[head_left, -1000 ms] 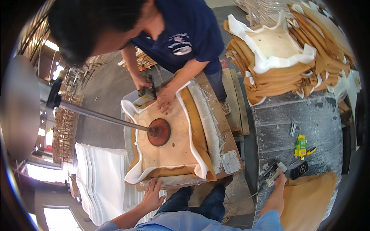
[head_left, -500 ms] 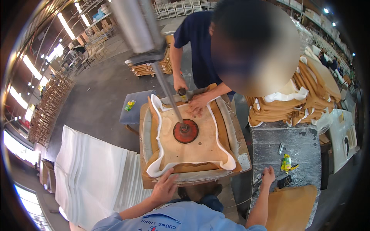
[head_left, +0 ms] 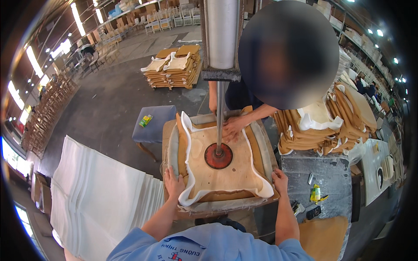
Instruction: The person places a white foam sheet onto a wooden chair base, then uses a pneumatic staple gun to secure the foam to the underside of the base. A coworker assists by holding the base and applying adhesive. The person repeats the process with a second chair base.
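Note:
A wooden chair seat panel (head_left: 203,172) lies underside up, wrapped round by white padding (head_left: 260,190) and tan cover material (head_left: 209,195). It sits in a grey-padded wooden press base (head_left: 273,152). A red round press foot (head_left: 212,162) on a metal rod bears down on the panel's middle. My left hand (head_left: 174,184) grips the base's left side near the front corner. On the right side, my right hand (head_left: 280,180) holds the base's edge with curled fingers. Across from me a co-worker's hand (head_left: 234,129) rests on the panel's far edge; their other hand is partly hidden behind the rod.
White foam sheets (head_left: 100,191) are stacked at left. A blue stool (head_left: 153,123) carries a yellow-green packet. At right, a plastic-covered table (head_left: 294,174) holds a yellow packet (head_left: 315,192), a dark device (head_left: 313,212) and a tan piece (head_left: 324,235). Tan covers (head_left: 300,134) are piled behind it.
My left hand went from the front edge to the base's left side. My right hand came from above the side table to the right side. My view shifted, and the staple-gun-like tool is now hidden.

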`<state>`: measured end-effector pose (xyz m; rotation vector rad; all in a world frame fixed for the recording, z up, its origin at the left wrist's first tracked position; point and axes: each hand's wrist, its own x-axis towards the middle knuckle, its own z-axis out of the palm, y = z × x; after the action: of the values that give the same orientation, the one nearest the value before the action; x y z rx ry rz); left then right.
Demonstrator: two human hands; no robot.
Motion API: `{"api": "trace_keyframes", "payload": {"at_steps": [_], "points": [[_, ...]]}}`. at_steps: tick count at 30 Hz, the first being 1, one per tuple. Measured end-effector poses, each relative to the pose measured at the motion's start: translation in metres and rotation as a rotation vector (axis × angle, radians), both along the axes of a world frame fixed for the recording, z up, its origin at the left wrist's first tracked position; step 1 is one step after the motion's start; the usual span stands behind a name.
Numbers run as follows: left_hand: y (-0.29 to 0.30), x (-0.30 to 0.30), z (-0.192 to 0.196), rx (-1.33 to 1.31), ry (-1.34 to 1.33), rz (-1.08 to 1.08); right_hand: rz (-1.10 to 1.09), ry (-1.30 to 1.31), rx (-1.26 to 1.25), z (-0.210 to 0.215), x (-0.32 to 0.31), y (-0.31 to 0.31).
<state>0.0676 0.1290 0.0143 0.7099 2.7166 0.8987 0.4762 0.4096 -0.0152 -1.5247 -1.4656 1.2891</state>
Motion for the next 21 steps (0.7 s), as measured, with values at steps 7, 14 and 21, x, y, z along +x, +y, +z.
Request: {"api": "trace_keyframes", "payload": {"at_steps": [7,14,21], "points": [[0.014,0.013,0.0,-0.024,0.054,0.035,-0.003,-0.345,0.426,-0.021,-0.012,0.002],[0.014,0.016,0.005,-0.038,0.05,0.068,-0.001,-0.359,0.487,-0.014,-0.023,-0.005],[0.016,0.016,0.004,-0.078,0.053,0.07,-0.034,-0.362,0.508,-0.01,-0.023,-0.012]]}}
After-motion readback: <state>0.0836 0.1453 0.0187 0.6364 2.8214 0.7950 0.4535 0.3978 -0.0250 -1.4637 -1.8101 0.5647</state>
